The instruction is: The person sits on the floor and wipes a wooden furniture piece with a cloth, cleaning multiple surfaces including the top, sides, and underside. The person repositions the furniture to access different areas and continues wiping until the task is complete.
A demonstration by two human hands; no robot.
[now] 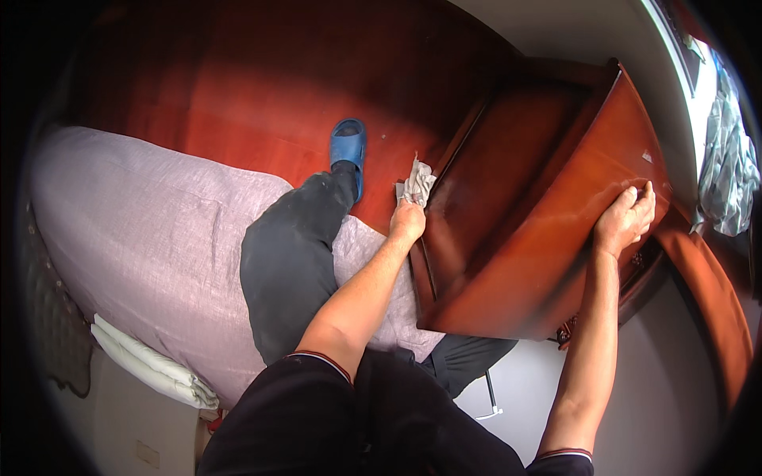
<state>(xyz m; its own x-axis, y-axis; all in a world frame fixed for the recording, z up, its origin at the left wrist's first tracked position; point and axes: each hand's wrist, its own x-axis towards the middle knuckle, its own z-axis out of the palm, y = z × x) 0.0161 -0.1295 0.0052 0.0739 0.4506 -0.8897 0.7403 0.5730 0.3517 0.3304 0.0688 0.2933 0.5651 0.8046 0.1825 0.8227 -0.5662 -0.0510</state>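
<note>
My left hand (408, 220) is closed around a crumpled whitish cloth (419, 183), held beside the edge of a reddish-brown wooden furniture piece (536, 208). That piece stands tilted in the picture, with a recessed panel and a glossy top surface. On this glossy surface, near its right edge, rests my right hand (625, 219) with the fingers curled; whether anything lies under them cannot be seen. A small pale mark shows just above the right hand.
A bed with a pinkish-grey cover (149, 238) lies at left, a folded pale cloth (152, 363) beside it. A blue slipper (348, 143) is on the red wooden floor (256, 125). A hammer (491, 398) appears low down. Patterned fabric (726, 160) hangs at right.
</note>
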